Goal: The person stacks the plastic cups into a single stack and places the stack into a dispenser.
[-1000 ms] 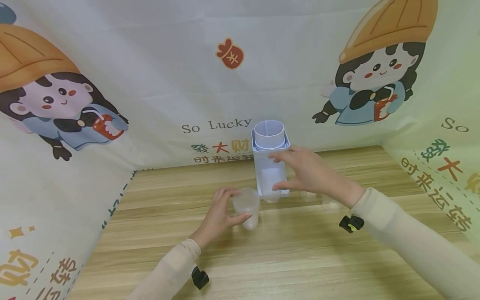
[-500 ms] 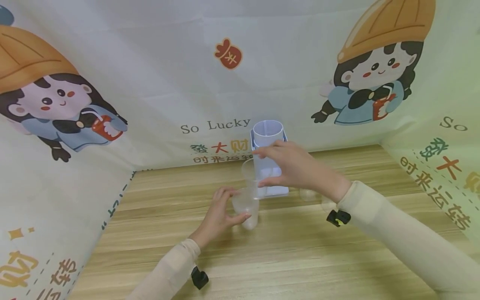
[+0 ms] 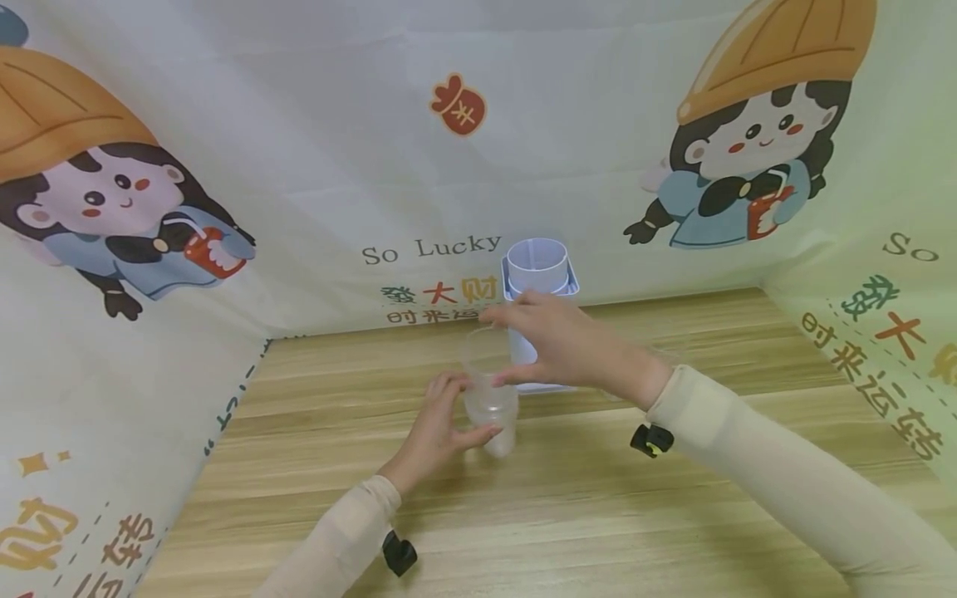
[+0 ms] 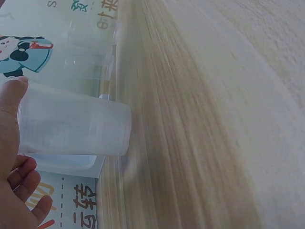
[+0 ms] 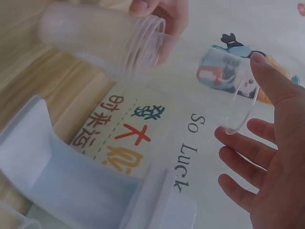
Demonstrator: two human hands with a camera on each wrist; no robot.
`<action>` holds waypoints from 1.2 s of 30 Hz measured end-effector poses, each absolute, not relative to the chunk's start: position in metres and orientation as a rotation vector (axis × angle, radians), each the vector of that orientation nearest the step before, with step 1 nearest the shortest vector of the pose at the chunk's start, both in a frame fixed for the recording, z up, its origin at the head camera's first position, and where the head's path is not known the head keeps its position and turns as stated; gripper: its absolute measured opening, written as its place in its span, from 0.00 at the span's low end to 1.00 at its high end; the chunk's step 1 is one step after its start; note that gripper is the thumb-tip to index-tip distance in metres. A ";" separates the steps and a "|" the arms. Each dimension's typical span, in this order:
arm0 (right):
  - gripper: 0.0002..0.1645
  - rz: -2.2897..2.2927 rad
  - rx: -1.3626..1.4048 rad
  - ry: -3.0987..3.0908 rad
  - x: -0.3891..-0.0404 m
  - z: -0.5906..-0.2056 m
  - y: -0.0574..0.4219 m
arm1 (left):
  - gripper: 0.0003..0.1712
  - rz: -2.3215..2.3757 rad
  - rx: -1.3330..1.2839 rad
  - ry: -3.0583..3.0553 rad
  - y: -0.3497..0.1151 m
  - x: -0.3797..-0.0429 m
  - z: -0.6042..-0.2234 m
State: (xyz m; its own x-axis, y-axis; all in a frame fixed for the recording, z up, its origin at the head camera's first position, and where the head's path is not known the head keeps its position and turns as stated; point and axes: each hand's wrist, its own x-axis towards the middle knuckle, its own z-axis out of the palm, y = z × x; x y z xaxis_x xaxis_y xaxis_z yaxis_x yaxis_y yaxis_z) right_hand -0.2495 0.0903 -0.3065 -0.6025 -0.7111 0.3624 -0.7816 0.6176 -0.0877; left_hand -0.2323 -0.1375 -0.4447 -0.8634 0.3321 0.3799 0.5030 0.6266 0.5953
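Near the centre of the head view, the left grip [image 3: 434, 428] is curled round a stack of translucent cups [image 3: 499, 432], mouth upward over the worktop [image 3: 568, 523]; just above it in the frame, the right grip [image 3: 579, 345] pinches a single clear cup [image 3: 482, 353] by its rim; the coming move seems to turn on how the two line up: in the right wrist view their long axes run nearly as one, narrow end towards mouth, though how deep it sits I cannot tell; the left grip lies left of the stack, the right grip right of the clear cup, nearer the white holder [image 3: 537, 270] behind.
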 end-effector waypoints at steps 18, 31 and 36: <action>0.45 0.382 1.238 -2.567 -0.247 -0.350 0.083 | 0.40 -1.098 -0.715 -2.614 -0.138 -0.231 -0.446; 0.45 0.451 1.207 -2.606 -0.250 -0.371 0.081 | 0.41 -1.069 -0.691 -2.618 -0.138 -0.232 -0.446; 0.43 0.485 1.207 -2.602 -0.251 -0.377 0.081 | 0.41 -1.070 -0.680 -2.624 -0.137 -0.233 -0.446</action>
